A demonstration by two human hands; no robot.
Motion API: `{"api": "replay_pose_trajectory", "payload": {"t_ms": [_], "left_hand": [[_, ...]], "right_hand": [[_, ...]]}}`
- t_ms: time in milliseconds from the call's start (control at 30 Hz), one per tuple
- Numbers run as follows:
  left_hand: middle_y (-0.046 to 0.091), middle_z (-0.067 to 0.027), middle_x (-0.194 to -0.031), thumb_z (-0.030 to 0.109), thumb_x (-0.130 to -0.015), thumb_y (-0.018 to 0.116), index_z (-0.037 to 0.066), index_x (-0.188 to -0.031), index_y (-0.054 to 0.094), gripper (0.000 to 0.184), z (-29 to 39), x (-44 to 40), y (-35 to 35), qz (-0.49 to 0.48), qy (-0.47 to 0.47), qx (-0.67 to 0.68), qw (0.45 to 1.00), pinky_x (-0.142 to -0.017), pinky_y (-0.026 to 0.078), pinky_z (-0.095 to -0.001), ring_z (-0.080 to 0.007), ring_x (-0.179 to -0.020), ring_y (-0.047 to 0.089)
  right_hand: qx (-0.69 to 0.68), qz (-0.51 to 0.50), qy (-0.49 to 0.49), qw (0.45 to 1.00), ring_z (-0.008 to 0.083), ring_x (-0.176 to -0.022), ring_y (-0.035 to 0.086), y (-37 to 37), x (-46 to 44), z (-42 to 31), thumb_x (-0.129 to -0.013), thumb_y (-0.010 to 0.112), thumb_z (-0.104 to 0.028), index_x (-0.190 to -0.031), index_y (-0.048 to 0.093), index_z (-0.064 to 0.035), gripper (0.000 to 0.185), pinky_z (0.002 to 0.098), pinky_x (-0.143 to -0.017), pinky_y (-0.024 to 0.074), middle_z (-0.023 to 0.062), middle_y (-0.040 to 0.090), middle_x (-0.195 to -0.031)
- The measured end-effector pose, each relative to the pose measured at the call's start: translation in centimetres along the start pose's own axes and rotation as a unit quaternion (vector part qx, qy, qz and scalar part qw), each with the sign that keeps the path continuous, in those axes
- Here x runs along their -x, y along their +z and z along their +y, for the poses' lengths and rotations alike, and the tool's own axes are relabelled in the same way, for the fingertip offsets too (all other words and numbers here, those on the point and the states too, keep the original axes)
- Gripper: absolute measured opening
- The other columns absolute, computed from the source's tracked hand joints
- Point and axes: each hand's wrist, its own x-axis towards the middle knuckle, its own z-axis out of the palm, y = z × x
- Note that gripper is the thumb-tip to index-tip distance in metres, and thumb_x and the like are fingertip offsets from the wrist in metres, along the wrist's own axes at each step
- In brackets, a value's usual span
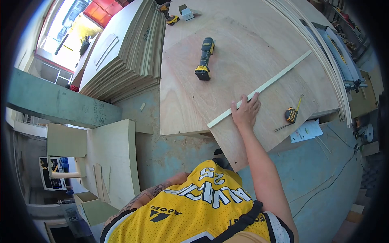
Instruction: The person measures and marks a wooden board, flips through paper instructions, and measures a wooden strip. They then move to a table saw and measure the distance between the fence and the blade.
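A long, pale wooden strip (275, 79) lies diagonally over the plywood sheet (235, 143). Near the strip's lower end, my right hand (245, 113) holds it from above, thumb and fingertips at its far edge. Beyond that hand lies a black and yellow cordless power tool (205, 58), battery end toward me. Right of the hand rests a black and yellow tape measure (291, 114) with a short length of blade out. My left forearm (162, 187) bends across in front of my body, and the jersey hides its hand.
A tall stack of panels (129, 52) stands left of the work surface. A cordless drill (168, 14) and small box (186, 13) sit at the far edge. Long thin strips (324, 60) run along the right side. A cord (324, 187) trails on the floor.
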Motion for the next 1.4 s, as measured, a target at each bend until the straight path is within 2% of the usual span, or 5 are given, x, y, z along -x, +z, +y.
{"api": "replay_pose_trajectory", "payload": {"t_ms": [533, 733, 1133, 1267, 1400], "left_hand": [[0.077, -0.022, -0.132, 0.031, -0.106, 0.064, 0.008, -0.134, 0.077, 0.038, 2.4, -1.9, -13.0, 0.006, 0.111, -0.245, 0.963, -0.101, 0.061, -0.0463, -0.042, -0.123, 0.073], [0.076, -0.0201, -0.137, 0.034, -0.109, 0.062, 0.008, -0.145, 0.071, 0.045, 0.1, -5.1, -19.4, -0.115, 0.126, 0.074, 0.982, -0.108, 0.057, -0.0431, -0.0325, -0.127, 0.074], [0.075, -0.0189, -0.14, 0.039, -0.114, 0.054, 0.002, -0.142, 0.071, 0.05, 7.7, -2.7, -29.7, -0.271, 0.148, -0.282, 0.909, -0.108, 0.053, -0.0415, -0.0311, -0.125, 0.072], [0.079, -0.026, -0.117, 0.03, -0.112, 0.061, 0.0, -0.133, 0.074, 0.039, 10.3, -4.4, -30.4, -0.1, 0.336, -0.253, 0.902, -0.106, 0.055, -0.0457, -0.0339, -0.114, 0.076], [0.068, -0.0265, -0.133, 0.026, -0.108, 0.064, 0.004, -0.144, 0.065, 0.043, 9.8, -10.6, -28.9, 0.197, 0.472, -0.168, 0.842, -0.109, 0.051, -0.0497, -0.0411, -0.123, 0.066]], "right_hand": [[0.009, -0.037, 0.077, 0.996, 0.0554, -0.158, 0.03, -0.8, 0.0, -0.8, -0.099, 0.074, -0.045, -0.158, 0.047, -0.0052, 0.077, 0.0618, -0.132, 0.0282, 0.0372, 0.025, -0.171], [-0.028, 0.057, 0.078, 0.995, 0.0521, -0.155, 0.036, 0.2, 0.5, -0.4, -0.092, 0.081, -0.043, -0.162, 0.042, -0.006, 0.088, 0.0589, -0.128, 0.0352, 0.0345, 0.028, -0.169], [-0.056, 0.109, 0.172, 0.977, 0.0574, -0.152, 0.034, 4.2, 11.0, -11.3, -0.091, 0.085, -0.042, -0.163, 0.041, -0.0046, 0.092, 0.0671, -0.128, 0.028, 0.0379, 0.031, -0.164], [-0.009, 0.08, 0.147, 0.986, 0.0571, -0.154, 0.033, 4.3, 12.3, -12.0, -0.092, 0.083, -0.033, -0.162, 0.04, 0.0004, 0.089, 0.067, -0.127, 0.0301, 0.0348, 0.033, -0.166], [-0.021, -0.025, 0.252, 0.967, 0.0511, -0.142, 0.049, 2.2, 12.3, -12.5, -0.093, 0.081, -0.025, -0.161, 0.042, 0.0016, 0.083, 0.064, -0.122, 0.0398, 0.0312, 0.05, -0.153]]}}
